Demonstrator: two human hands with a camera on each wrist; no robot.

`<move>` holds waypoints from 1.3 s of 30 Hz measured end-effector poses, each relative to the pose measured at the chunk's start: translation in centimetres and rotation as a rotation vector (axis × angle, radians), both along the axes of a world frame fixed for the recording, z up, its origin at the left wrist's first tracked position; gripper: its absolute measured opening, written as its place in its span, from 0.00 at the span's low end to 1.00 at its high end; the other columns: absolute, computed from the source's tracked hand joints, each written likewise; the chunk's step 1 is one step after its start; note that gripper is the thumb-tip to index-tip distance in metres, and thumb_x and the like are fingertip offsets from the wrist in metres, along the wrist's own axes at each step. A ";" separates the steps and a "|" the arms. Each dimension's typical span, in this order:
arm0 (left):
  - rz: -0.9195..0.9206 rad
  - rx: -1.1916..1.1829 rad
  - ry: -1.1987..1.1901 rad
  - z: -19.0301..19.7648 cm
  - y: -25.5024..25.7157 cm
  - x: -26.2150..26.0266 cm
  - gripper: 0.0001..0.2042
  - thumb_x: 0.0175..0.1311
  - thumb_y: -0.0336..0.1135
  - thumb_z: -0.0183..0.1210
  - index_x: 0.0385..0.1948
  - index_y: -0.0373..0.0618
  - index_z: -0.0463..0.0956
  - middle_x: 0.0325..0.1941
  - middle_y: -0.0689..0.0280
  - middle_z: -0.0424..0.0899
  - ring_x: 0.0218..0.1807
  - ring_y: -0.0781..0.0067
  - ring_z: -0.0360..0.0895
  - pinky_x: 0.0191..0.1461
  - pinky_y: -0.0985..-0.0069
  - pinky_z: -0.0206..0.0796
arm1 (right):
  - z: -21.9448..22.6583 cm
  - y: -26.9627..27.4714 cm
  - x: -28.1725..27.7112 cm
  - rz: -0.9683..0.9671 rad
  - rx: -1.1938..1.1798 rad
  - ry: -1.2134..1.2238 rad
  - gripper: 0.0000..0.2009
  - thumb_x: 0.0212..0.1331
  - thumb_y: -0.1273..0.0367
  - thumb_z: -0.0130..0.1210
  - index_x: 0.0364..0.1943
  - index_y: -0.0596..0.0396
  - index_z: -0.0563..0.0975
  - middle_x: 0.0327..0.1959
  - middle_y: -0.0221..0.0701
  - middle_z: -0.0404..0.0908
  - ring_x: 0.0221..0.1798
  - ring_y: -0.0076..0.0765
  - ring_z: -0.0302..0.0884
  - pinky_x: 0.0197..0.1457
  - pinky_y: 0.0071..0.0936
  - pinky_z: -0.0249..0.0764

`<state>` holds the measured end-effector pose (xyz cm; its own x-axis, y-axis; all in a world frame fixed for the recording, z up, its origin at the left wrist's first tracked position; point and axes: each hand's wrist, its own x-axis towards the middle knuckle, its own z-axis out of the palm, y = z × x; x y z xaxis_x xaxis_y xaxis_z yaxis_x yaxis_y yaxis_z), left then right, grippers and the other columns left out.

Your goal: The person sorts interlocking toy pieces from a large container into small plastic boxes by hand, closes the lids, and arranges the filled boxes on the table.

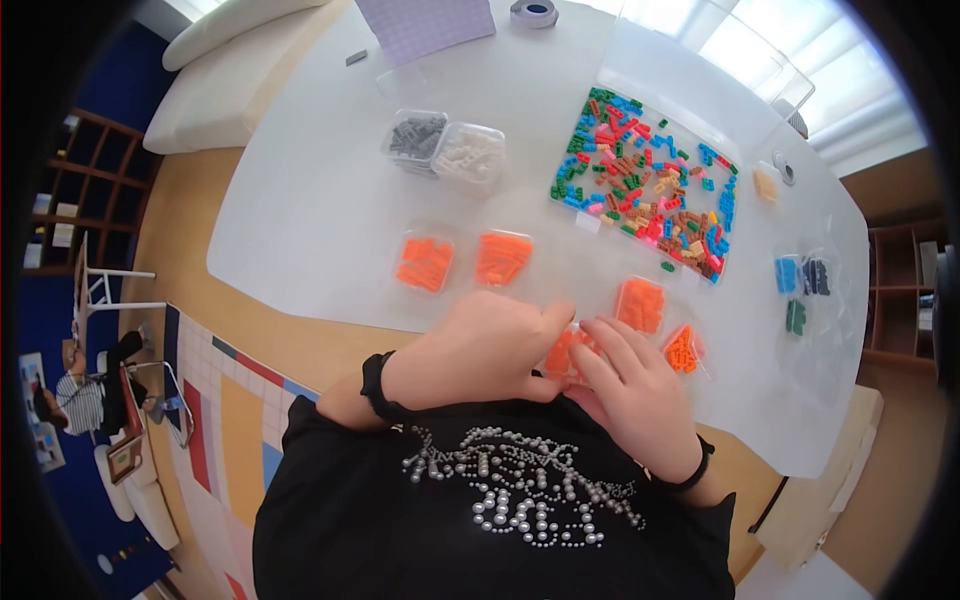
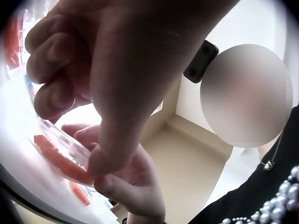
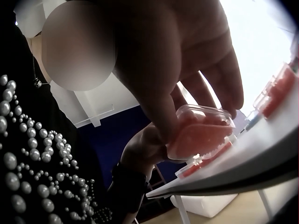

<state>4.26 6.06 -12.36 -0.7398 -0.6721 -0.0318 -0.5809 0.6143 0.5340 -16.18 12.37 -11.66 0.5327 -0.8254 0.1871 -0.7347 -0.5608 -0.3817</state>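
Observation:
A small clear box of orange-red pieces (image 1: 566,354) is between both hands near the table's front edge. My right hand (image 1: 640,395) grips its right side, thumb at the near side and fingers over the top; the right wrist view shows the box (image 3: 201,133) tilted in this hand (image 3: 173,60). My left hand (image 1: 470,350) has its fingers curled, with thumb and index finger at the box's left side. In the left wrist view the left hand's thumb (image 2: 117,135) touches the box's edge, beside the right hand (image 2: 140,186).
Clear boxes of orange pieces stand left (image 1: 425,264), behind (image 1: 503,258) and right (image 1: 640,305), (image 1: 684,350). Farther back are boxes of grey (image 1: 415,136) and white pieces (image 1: 468,156), and a large tray of mixed coloured bricks (image 1: 650,185). Blue pieces (image 1: 787,274) lie at right.

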 end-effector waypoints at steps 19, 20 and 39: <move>0.111 0.187 0.416 -2.6 2.3 0.0 0.27 0.53 0.36 0.67 0.53 0.34 0.69 0.47 0.50 0.79 0.49 0.50 0.78 0.50 0.63 0.71 | -1.5 0.5 -0.3 0.006 -0.083 -0.006 0.14 0.50 0.72 0.59 0.42 0.61 0.77 0.49 0.41 0.79 0.54 0.49 0.78 0.53 0.36 0.77; 0.149 0.210 0.413 -2.5 2.3 0.0 0.27 0.52 0.36 0.67 0.53 0.34 0.69 0.46 0.50 0.80 0.48 0.51 0.79 0.50 0.63 0.72 | -1.5 0.4 0.0 0.005 -0.084 -0.005 0.14 0.50 0.72 0.59 0.42 0.61 0.77 0.49 0.41 0.79 0.54 0.49 0.78 0.53 0.36 0.77; 0.282 0.282 0.467 -3.9 3.3 -0.8 0.41 0.50 0.30 0.69 0.68 0.42 0.55 0.49 0.58 0.79 0.41 0.66 0.77 0.48 0.70 0.72 | 1.4 -4.9 -0.6 -0.046 -0.097 0.242 0.07 0.49 0.74 0.55 0.32 0.57 0.71 0.28 0.34 0.75 0.34 0.38 0.78 0.36 0.31 0.74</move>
<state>3.46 9.38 -16.25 -0.5133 -0.8569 0.0477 -0.3658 0.2687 0.8911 -16.74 7.51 -10.30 0.5336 -0.8343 0.1385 -0.8238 -0.5498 -0.1380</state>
